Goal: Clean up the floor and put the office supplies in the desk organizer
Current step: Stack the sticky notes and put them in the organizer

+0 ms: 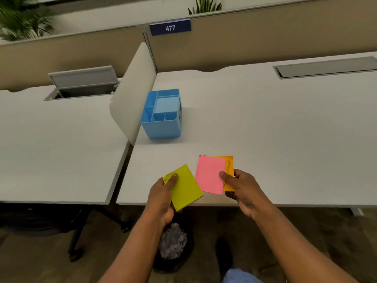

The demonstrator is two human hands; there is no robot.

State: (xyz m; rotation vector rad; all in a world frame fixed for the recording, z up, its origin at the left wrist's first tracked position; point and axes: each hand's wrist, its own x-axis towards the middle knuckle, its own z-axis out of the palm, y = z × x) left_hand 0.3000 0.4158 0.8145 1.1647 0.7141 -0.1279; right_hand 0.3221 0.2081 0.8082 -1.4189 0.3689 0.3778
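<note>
Nearest the camera, under the table edge, a black-lined waste bin (173, 248) holds crumpled paper, and a dark shoe (223, 256) stands on the brown floor (306, 231) beside it. No loose supplies show on the visible floor, so the pickup part looks largely done, though much of the floor is out of sight.

Just above, both hands hover over the near edge of the white table (265, 139). The left hand (163, 197) has its grip closed on a yellow-green sticky-note pad (185, 186), thumb on top and fingers beneath. The right hand (242, 190) pinches a pink sticky-note pad (209, 174) fanned over an orange sticky-note pad (229, 172) behind it. The yellow-green pad and the pink one lie close together, corners nearly meeting, as if about to be stacked.

Farther back, well apart from the hands, the blue desk organizer (162, 127) sits beside a white divider panel (130, 94). Every compartment that shows looks empty, so the sorting has yet to begin: the three pads need to go in, probably into the wide middle compartment.

Beyond it, a cubicle wall carries a blue number plate (170, 27) reading 477.
</note>
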